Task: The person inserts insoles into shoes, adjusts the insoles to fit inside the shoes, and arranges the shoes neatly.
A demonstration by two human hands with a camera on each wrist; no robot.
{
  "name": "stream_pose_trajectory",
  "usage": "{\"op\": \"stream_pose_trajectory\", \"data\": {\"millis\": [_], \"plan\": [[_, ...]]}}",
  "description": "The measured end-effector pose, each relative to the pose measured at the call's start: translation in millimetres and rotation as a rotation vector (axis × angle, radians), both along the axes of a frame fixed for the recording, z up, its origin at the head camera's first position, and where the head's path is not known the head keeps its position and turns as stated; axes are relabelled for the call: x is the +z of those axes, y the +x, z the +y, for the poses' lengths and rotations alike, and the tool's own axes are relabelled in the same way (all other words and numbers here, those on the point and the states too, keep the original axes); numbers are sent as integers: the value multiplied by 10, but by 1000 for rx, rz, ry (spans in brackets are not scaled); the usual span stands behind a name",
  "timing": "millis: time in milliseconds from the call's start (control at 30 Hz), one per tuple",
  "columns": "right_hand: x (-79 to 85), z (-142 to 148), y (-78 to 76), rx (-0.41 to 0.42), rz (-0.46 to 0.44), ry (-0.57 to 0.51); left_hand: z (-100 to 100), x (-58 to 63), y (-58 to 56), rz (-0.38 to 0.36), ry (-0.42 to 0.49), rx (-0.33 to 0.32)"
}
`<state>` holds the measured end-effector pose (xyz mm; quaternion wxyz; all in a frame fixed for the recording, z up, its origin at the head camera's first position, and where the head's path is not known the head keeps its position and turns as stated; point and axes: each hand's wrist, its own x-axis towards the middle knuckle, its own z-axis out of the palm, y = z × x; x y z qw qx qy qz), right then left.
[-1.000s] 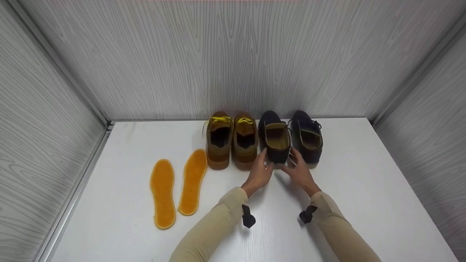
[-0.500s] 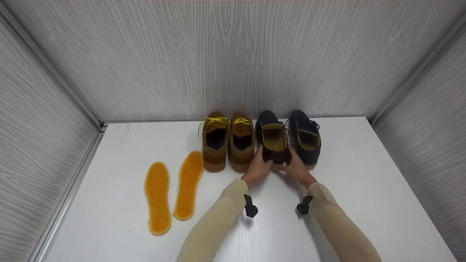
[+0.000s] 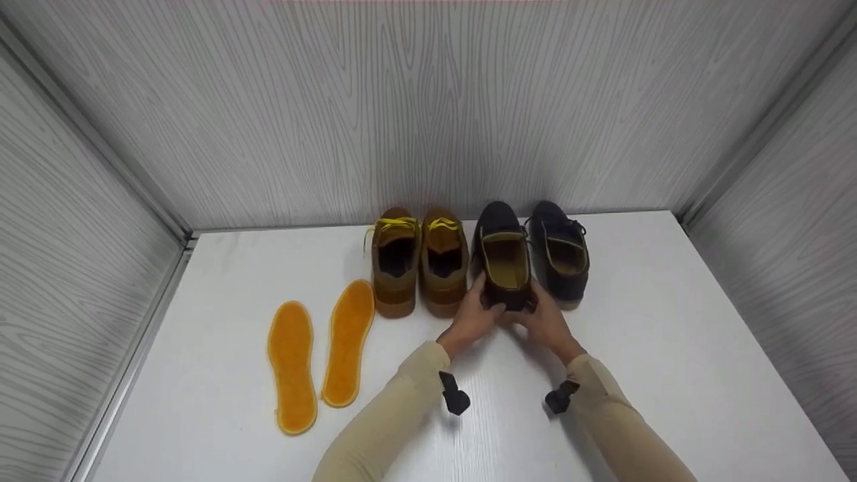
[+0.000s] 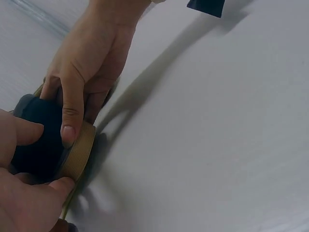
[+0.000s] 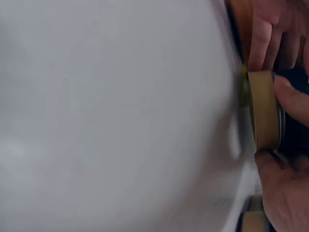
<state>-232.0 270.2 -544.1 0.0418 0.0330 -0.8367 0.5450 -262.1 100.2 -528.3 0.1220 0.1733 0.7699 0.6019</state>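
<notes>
White tabletop (image 3: 669, 375), dark shoe (image 3: 507, 264), heel (image 3: 507, 298) clamped between left fingers (image 3: 475, 293) and right fingers (image 3: 541, 295)

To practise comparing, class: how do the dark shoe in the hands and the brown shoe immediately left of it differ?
The left hand and right hand hold the dark shoe; the brown shoe stands on the white table, ungripped. The dark shoe's inside looks tan; the brown shoe's looks dark. Yellow laces mark only the brown shoe. Both point toes toward the back wall.
</notes>
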Motion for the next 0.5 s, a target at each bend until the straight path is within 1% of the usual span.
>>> {"op": "stream_pose_trajectory", "data": {"millis": [100,200,267,333,433,500], "plan": [[245,-88,173,2,72,-29,-42,110,96,26,59,-32],[519,-182,346,-9,122,-11,-86,244,208,47,110,-59],[613,-231,445,-24,130,-4,-121,314,292,60,144,-71],[664,-278,547,-28,136,2,-161,363,393,70,165,-84],[568,-314,667,-36,139,-5,-239,394,567,81,179,-99],[478,-347,757,-45,134,-7,-301,402,704,85,170,-103]]}}
